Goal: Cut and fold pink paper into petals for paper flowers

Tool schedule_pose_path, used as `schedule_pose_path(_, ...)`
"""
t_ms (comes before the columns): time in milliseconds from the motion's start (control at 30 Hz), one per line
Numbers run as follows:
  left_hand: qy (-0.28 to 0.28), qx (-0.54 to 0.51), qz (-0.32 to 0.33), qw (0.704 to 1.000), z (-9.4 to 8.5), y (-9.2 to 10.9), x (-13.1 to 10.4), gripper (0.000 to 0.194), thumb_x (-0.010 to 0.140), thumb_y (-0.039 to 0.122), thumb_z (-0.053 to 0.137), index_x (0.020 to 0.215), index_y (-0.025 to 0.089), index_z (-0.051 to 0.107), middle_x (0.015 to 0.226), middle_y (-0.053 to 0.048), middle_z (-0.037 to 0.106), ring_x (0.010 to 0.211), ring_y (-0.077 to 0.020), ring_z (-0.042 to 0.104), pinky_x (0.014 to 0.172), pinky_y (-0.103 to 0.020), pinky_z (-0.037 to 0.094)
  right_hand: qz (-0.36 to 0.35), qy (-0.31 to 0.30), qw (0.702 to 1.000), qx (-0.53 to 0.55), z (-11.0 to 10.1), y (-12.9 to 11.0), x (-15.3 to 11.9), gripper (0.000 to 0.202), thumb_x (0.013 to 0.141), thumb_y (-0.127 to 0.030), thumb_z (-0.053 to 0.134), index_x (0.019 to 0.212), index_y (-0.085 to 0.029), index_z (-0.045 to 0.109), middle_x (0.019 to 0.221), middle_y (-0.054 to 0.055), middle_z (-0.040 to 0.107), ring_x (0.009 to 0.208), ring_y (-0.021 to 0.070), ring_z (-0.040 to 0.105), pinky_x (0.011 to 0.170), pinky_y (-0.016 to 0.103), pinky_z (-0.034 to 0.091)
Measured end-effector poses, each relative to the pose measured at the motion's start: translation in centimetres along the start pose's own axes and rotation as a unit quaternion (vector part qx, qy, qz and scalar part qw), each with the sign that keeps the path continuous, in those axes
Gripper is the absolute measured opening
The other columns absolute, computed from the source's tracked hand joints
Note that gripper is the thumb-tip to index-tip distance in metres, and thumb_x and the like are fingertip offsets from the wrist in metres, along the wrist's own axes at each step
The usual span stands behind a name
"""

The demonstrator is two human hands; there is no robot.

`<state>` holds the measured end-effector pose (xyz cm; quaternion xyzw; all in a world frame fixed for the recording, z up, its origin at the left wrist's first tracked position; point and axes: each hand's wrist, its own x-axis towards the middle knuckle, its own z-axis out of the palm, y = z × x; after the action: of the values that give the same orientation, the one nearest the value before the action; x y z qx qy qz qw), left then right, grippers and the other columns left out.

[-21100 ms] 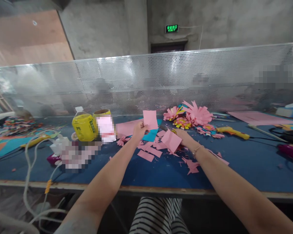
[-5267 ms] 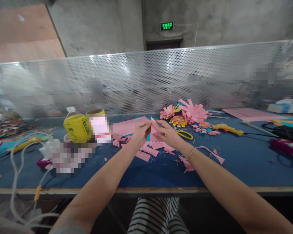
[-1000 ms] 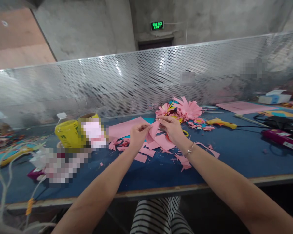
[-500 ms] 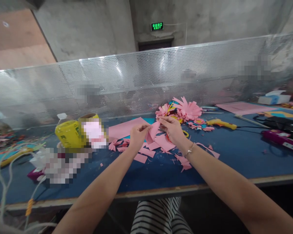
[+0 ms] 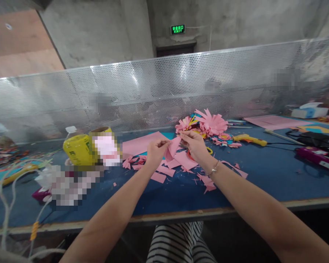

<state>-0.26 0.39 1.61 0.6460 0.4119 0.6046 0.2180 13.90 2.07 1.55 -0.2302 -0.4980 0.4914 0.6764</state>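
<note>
A folded piece of pink paper (image 5: 172,149) is held up between both hands, over the blue table. My left hand (image 5: 156,150) pinches its left side with thumb and fingers. At its upper right corner, my right hand (image 5: 194,144) grips it between the fingertips. Beneath lie pink paper pieces (image 5: 185,160) and narrow cut scraps. A larger pink sheet (image 5: 138,144) rests behind my left hand. Yellow-handled scissors (image 5: 209,150) are partly hidden by my right hand.
Pink paper flowers (image 5: 211,123) stand behind my right hand, with a yellow glue gun (image 5: 249,139) to their right. At left are a yellow-labelled bottle (image 5: 78,148) and a yellow cylindrical container (image 5: 105,146). A perforated metal screen (image 5: 142,91) runs along the back.
The view has shifted very slightly. Both hands keep the same hold on the folded pink paper, with no clear movement.
</note>
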Motion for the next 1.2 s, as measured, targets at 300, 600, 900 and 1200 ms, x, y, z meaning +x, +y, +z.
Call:
schedule_pose_path(300,-0.011,0.016,-0.001,1.000,0.0,-0.1,-0.1,0.011,0.062,0.022,0.055,0.066,0.016,0.064,0.070,-0.003,0.065,0.066,-0.0125,0.058,0.064,-0.024,0.045,-0.019,-0.011,1.000,-0.019,-0.1,-0.1,-0.1,0.022,0.060,-0.022,0.059,0.082,-0.022,0.063,0.062,-0.004,0.053,0.056,0.0073,0.047,0.056,0.023,0.041)
schedule_pose_path(600,-0.001,-0.004,-0.029,1.000,-0.2,-0.7,0.3,0.011,0.061,0.022,0.057,0.066,0.015,0.063,0.066,-0.002,0.065,0.063,-0.0130,0.058,0.060,-0.024,0.045,0.049,-0.006,0.999,0.000,-0.8,0.4,0.7,0.025,0.066,-0.039,0.054,0.085,-0.023,0.055,0.075,-0.001,0.059,0.062,0.0121,0.053,0.056,0.027,0.043)
schedule_pose_path(900,-0.017,0.003,-0.004,1.000,-0.1,-0.7,0.1,0.015,0.062,0.023,0.056,0.071,0.015,0.065,0.071,-0.004,0.066,0.067,-0.0141,0.059,0.064,-0.026,0.045,-0.023,0.007,0.993,-0.113,-0.4,0.4,0.4,0.018,0.061,-0.035,0.059,0.060,-0.018,0.052,0.057,-0.003,0.049,0.053,0.0096,0.046,0.054,0.025,0.042)
schedule_pose_path(1200,-0.010,0.000,-0.011,1.000,-0.1,-0.4,0.2,0.015,0.063,0.022,0.055,0.072,0.015,0.065,0.073,-0.004,0.066,0.069,-0.0137,0.059,0.066,-0.025,0.044,0.042,-0.081,0.989,-0.119,-0.2,1.3,0.1,0.021,0.062,-0.036,0.058,0.067,-0.017,0.052,0.066,-0.001,0.053,0.060,0.0102,0.050,0.060,0.026,0.044)
